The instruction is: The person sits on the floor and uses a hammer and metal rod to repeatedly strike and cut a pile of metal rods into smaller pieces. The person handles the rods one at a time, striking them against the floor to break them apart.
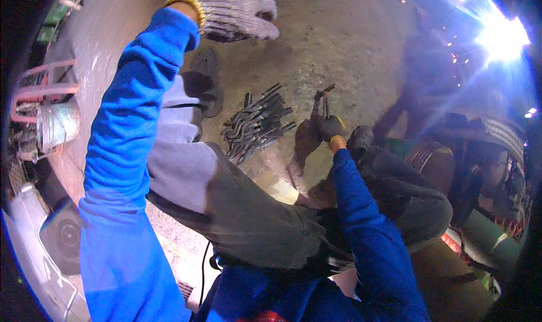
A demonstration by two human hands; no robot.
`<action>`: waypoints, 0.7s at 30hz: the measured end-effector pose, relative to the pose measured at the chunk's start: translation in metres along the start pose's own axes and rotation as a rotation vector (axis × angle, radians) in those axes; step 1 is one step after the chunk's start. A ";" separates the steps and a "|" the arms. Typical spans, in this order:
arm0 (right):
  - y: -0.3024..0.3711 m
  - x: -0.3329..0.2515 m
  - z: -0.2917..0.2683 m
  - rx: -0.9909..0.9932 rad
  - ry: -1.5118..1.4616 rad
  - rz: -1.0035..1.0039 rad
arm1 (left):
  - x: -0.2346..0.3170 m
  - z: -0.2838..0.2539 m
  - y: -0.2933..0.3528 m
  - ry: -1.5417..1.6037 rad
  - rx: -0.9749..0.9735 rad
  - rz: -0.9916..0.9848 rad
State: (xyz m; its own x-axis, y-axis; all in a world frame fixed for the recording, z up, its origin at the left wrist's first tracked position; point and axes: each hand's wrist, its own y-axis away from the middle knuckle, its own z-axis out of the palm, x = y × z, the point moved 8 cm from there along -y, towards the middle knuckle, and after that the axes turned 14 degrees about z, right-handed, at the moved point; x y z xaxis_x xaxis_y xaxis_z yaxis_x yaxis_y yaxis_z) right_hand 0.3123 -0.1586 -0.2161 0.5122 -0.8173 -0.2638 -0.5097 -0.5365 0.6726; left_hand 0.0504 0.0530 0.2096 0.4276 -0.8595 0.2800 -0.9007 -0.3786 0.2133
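My left hand (240,14), in a grey knitted glove with a yellow cuff, is raised at the top left. Its fingers curl loosely, with a small gap to the thumb and nothing visible in it. Low over the floor, my right hand (330,129), in a shadowed glove, is closed around a slim T-shaped metal piece (325,100). A short crosspiece tops that piece; its exact kind is too small and dark to make out. Left of the right hand lies a pile of dark wavy metal rods (257,121) on the floor.
Intense bluish-white light (503,38) with flying sparks glares at the upper right. Drums and cylindrical parts (435,161) crowd the right side. On the left stand a red metal frame (48,87), a silvery bucket (58,121) and a whitish machine (45,248). My bent legs frame the floor.
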 end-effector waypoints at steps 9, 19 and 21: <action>0.024 -0.071 -0.083 -0.229 0.532 -0.280 | 0.018 0.018 0.008 0.019 -0.021 0.046; 0.033 -0.033 -0.107 -0.288 1.054 -0.529 | 0.040 0.034 -0.002 0.045 -0.038 0.123; 0.037 -0.026 -0.089 -0.426 1.043 -0.422 | 0.036 0.044 -0.001 0.016 -0.013 0.124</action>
State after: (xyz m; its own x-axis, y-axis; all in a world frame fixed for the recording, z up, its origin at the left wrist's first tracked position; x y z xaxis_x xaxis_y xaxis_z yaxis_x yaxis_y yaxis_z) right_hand 0.3413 -0.1383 -0.1230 0.9966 0.0749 0.0352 0.0020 -0.4476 0.8942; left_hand 0.0638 0.0072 0.1788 0.3142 -0.8937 0.3203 -0.9457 -0.2651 0.1881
